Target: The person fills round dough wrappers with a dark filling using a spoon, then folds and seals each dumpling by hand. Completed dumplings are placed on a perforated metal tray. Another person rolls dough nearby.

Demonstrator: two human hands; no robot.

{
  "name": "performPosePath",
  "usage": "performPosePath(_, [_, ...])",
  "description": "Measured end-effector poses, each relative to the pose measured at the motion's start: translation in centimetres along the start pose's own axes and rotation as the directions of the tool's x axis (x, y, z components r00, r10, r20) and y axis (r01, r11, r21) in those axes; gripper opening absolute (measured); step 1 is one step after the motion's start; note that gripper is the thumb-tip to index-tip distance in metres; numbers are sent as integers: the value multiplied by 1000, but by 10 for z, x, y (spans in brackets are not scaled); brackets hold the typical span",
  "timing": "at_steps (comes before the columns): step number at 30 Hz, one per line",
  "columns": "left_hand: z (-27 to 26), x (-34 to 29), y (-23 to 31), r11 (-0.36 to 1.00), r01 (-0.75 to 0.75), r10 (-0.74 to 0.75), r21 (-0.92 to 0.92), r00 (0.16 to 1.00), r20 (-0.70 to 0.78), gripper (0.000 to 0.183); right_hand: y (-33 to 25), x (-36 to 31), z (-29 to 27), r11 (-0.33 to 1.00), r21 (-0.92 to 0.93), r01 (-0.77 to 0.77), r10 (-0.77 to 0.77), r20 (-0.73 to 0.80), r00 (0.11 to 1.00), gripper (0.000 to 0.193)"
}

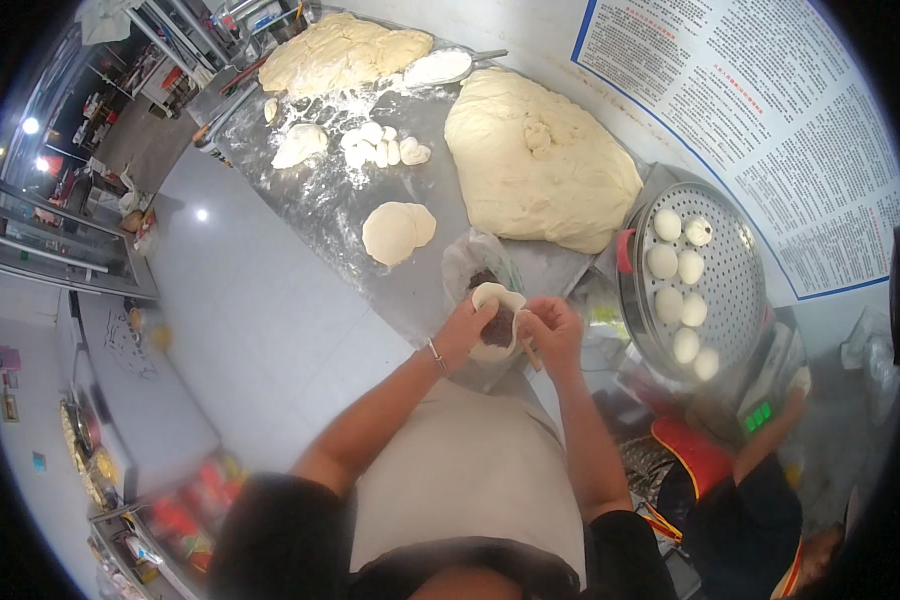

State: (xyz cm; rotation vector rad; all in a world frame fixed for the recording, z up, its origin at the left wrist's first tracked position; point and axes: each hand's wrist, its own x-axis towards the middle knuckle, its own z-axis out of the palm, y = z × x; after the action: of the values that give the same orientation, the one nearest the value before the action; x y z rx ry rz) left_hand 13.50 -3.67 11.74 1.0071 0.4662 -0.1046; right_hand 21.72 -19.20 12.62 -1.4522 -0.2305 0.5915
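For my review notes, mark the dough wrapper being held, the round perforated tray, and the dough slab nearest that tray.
Dough wrapper [501,294]: head view, on its pale upper flap.
Perforated tray [730,290]: head view, on its bare holed surface.
Dough slab [540,180]: head view, near the middle of its top.

The left hand is cupping a dough wrapper with dark filling; the right hand, holding a stick, is touching its edge. Dough rounds are lying on the surface; buns are resting on a steamer tray.
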Motion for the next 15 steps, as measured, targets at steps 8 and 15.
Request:
performPosePath(8, [3,5,-3,944,-135,123,301,991,61,33,13,6,-15,975,-199,96,-78,94,992,19])
performPosePath(15, [0,2,15,952,-41,-45,304,962,269,38,-6,9,-14,977,-188,96,-64,170,983,13])
